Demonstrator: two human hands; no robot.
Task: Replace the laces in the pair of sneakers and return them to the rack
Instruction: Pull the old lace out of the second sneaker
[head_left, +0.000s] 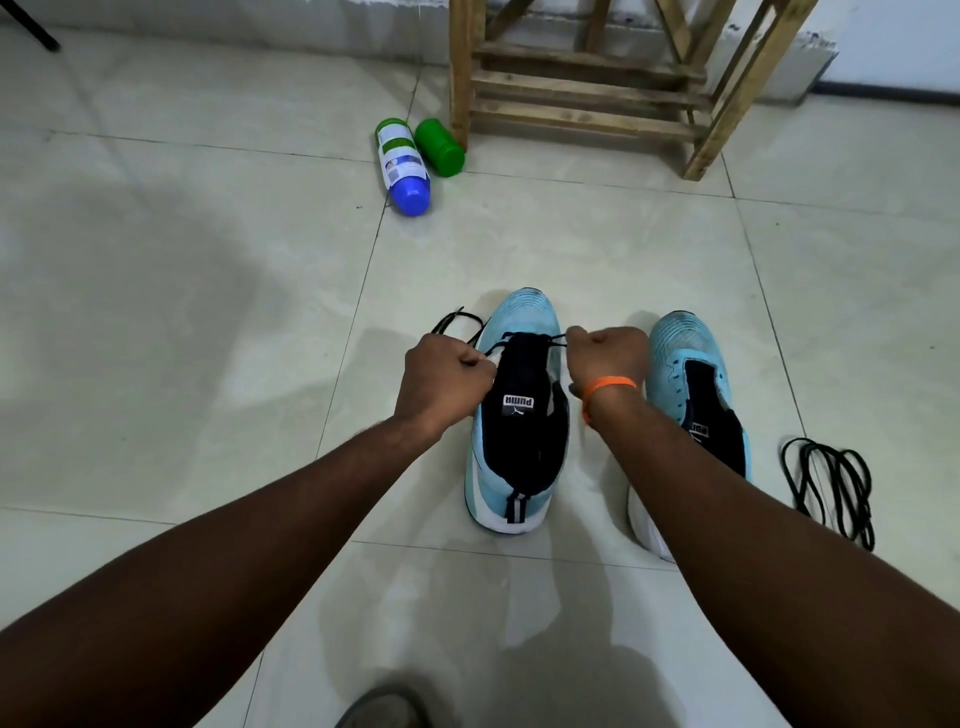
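On the tiled floor, left hand and right hand, both curled tight, each pinch the black lace over one blue sneaker, second sneaker just beside.

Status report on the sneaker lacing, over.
Left grip and right grip each pinch black lace at toe eyelets of left sneaker. Right sneaker shows no lace. Spare lace beside it, out of the way.
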